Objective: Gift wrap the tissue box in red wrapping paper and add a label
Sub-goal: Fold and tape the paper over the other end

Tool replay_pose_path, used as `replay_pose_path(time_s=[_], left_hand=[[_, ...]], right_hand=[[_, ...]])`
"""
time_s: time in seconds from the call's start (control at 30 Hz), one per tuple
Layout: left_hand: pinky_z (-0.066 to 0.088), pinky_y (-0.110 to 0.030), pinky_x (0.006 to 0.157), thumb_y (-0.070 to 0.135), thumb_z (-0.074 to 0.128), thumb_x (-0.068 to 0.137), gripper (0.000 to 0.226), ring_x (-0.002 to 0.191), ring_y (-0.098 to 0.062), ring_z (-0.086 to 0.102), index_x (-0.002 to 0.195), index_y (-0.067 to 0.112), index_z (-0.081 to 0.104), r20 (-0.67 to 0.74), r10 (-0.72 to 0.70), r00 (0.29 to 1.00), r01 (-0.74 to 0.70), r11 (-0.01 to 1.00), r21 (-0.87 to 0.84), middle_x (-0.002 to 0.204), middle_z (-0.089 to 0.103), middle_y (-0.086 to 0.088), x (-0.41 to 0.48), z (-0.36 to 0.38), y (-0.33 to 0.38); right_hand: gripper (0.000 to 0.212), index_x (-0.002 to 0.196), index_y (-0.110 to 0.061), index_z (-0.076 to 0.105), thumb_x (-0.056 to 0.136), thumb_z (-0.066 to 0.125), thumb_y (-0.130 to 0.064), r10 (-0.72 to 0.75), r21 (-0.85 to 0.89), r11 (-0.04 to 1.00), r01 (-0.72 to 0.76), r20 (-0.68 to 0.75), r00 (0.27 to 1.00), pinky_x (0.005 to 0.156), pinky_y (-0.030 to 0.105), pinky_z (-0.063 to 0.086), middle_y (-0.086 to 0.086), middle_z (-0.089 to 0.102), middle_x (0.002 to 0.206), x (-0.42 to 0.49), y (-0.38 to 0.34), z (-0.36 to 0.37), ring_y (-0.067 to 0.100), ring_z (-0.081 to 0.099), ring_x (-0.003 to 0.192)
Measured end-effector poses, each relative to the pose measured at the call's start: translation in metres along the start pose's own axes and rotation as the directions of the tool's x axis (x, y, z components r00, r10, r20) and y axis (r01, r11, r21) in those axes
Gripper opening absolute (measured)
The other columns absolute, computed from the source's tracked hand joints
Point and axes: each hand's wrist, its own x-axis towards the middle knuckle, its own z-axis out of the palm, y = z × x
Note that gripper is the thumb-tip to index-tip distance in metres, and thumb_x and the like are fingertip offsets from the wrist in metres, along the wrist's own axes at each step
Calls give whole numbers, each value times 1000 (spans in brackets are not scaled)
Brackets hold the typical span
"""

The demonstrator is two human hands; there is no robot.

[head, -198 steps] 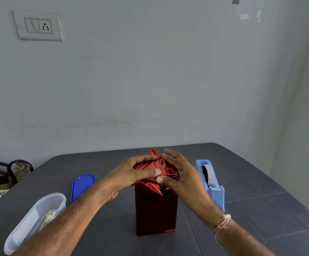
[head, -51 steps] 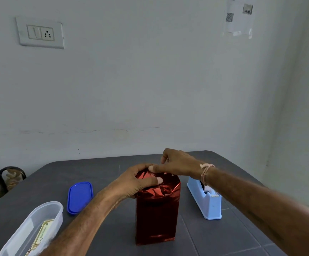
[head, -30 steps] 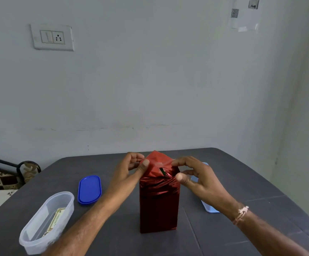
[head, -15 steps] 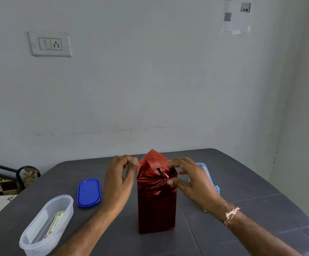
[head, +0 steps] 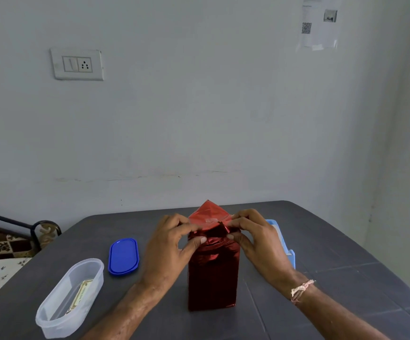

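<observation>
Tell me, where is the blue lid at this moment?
In the head view, the blue lid lies flat on the table, left of the left hand and the red box, just beyond the clear tub.

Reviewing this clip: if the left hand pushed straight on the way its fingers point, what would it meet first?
The folded top of the red wrapping paper, which the left hand pinches. Beyond it is probably the right hand, though depth is unclear.
</observation>
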Motion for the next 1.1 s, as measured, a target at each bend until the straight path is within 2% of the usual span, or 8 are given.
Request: replay_pose_path(time_s=[0.17, 0.33, 0.47, 0.6, 0.63, 0.77, 0.93, 1.1], left_hand=[[46, -15, 79, 57, 68, 80, 35, 97, -5, 60, 97, 27, 79, 41, -96, 995, 100, 986, -132, 90, 63, 20, 10, 1, 4], [39, -9, 79, 31, 84, 78, 28, 96, -2, 61, 104, 32, 75, 39, -189, 981, 193, 956, -220, 87, 68, 19, 14, 1, 6], [41, -19, 80, 33, 83, 80, 13, 94, -5, 64, 90, 32, 74, 67, -228, 971, 237, 929, -283, 88, 71, 21, 17, 5, 4], [49, -31, 82, 29, 81, 85, 6, 91, -7, 66, 86, 31, 75, 118, -262, 958, 287, 887, -362, 85, 73, 17, 19, 7, 4], [49, -30, 80, 27, 80, 86, 7, 89, -7, 67, 85, 31, 76, 123, -272, 954, 299, 876, -378, 84, 73, 16, 20, 7, 5], [47, -26, 78, 30, 78, 87, 3, 85, -6, 66, 85, 31, 76, 146, -278, 950, 313, 860, -402, 83, 73, 15, 23, 6, 5], [39, -3, 74, 49, 76, 81, 21, 85, -5, 67, 89, 29, 77, 149, -241, 959, 281, 876, -393, 82, 74, 13, 32, 3, 11], [48, -13, 73, 45, 77, 84, 17, 80, -9, 68, 88, 28, 78, 169, -189, 967, 245, 871, -425, 81, 75, 10, 45, 4, 15]], right_hand=[[16, 104, -13, 79, 89, 79, -12, 5, -3, 1000, -5, 7, 1000, 77, 5, 47, -10, 64, 104, 8, -5, -1, 0, 63, 96], [15, 102, -18, 77, 88, 80, -15, 81, 36, 996, -80, -5, 997, 74, 6, 48, -10, 66, 100, 13, -8, -2, 3, 66, 91], [11, 94, -20, 75, 86, 83, -20, 169, 110, 980, -167, -9, 986, 72, 11, 52, -12, 67, 97, 14, -10, -1, 3, 68, 87], [7, 87, -26, 76, 85, 83, -26, 262, 154, 954, -259, 1, 965, 65, 17, 52, -14, 69, 93, 19, -11, 7, 6, 68, 79], [7, 85, -27, 76, 85, 83, -27, 278, 183, 944, -273, -3, 961, 68, 18, 53, -15, 69, 93, 21, -11, 9, 5, 69, 82], [6, 89, -25, 79, 86, 82, -28, 335, 241, 913, -330, 21, 942, 68, 8, 46, -13, 73, 90, 26, -17, 6, -5, 66, 85], [11, 95, -26, 79, 86, 81, -31, 337, 223, 914, -340, 52, 940, 68, 10, 49, -14, 73, 92, 28, -18, 8, -5, 65, 85], [7, 92, -29, 79, 85, 82, -31, 334, 220, 911, -349, 102, 937, 73, 27, 60, -13, 73, 94, 26, -13, 11, 6, 71, 83]])
